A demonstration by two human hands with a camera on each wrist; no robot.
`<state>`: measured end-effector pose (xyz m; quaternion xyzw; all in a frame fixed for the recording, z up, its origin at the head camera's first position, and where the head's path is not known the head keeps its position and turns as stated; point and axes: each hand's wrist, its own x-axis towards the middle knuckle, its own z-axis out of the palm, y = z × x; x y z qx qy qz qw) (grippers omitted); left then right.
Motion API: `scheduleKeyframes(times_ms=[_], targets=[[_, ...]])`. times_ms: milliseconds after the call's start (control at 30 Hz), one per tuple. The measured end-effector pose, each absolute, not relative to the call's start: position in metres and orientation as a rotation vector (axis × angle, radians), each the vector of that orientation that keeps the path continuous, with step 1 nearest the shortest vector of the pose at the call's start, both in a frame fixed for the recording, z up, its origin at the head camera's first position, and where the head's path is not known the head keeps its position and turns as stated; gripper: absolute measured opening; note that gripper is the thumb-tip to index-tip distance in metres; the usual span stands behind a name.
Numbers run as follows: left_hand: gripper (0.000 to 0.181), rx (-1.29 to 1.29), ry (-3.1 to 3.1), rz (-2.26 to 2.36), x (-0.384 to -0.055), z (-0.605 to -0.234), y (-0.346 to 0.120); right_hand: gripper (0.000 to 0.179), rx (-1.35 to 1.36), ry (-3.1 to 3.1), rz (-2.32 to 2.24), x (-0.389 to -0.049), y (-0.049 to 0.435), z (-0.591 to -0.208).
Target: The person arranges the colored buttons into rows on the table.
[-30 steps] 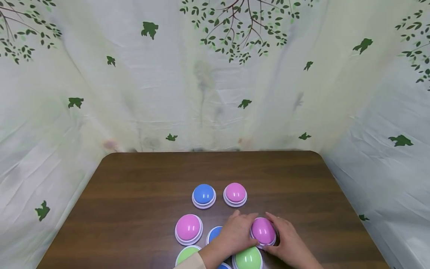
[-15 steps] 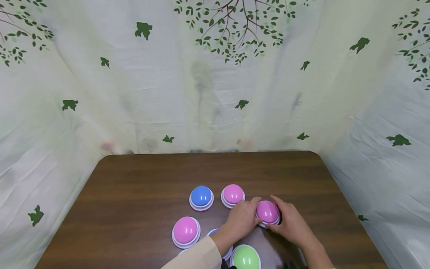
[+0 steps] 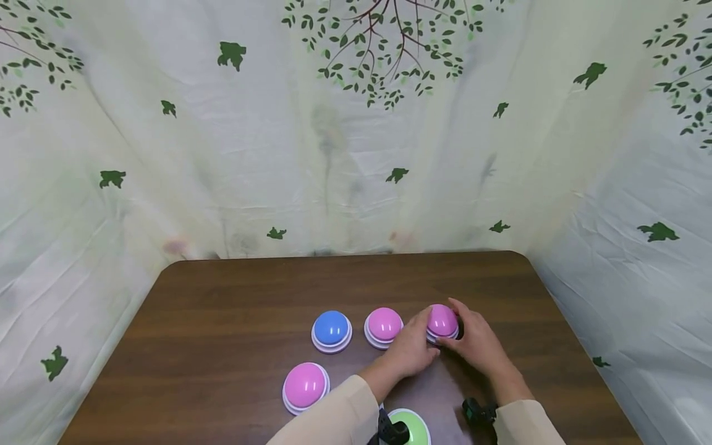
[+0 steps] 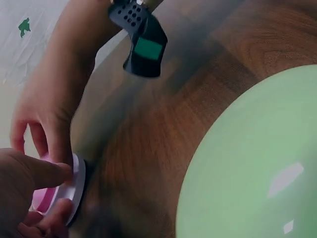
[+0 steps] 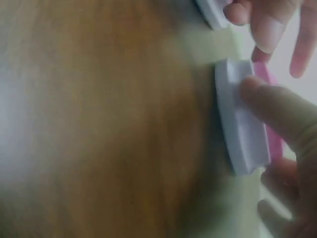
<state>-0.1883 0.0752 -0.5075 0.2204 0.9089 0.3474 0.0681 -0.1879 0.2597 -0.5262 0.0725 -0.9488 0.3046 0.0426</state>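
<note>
Far right of the group in the head view, a push button with a pink dome (image 3: 443, 320) and white base sits on the table between my two hands. My right hand (image 3: 478, 343) grips its right side, the right thumb (image 5: 255, 89) lying across the white base in the right wrist view. From the left, my left hand (image 3: 411, 349) holds the same button with bent fingers, its fingertips (image 4: 62, 208) at the base in the left wrist view. A second pink button (image 3: 384, 324), partly behind my left hand, and a blue button (image 3: 331, 327) stand to the left.
Another pink button (image 3: 305, 385) stands nearer at the left. A green button (image 3: 411, 426) lies under my left wrist, its dome large in the left wrist view. My left sleeve (image 3: 339, 414) covers other buttons. The brown table (image 3: 233, 321) meets a leaf-printed cloth (image 3: 334, 185) behind.
Both hands have slid the pink button away from me, from beside the green button up to the back row, right of the other pink button. My forearms now reach further over the table.
</note>
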Motion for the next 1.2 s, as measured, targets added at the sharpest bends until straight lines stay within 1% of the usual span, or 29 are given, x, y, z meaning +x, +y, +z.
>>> scheduleKeyframes(times_ms=[300,633,767,967,1200], targets=[[0.083,0.607,2.685,0.967,-0.180,-0.507,0.072,0.091,0.166,-2.997,0.914,-0.189,0.255,-0.525],[0.080,0.686,2.682,0.942,-0.176,-0.507,0.066,0.091,0.129,-3.026,0.875,-0.185,0.252,-0.523],[0.079,0.680,2.683,0.936,-0.174,-0.505,0.064,0.092,0.130,-3.021,0.873,-0.182,0.250,-0.520],[0.082,0.670,2.655,0.949,-0.168,-0.497,0.056,0.089,0.212,-2.861,0.797,-0.174,0.238,-0.518],[0.087,0.832,2.691,1.026,-0.156,-0.483,0.031,0.080,0.376,-2.643,0.671,-0.156,0.198,-0.502]])
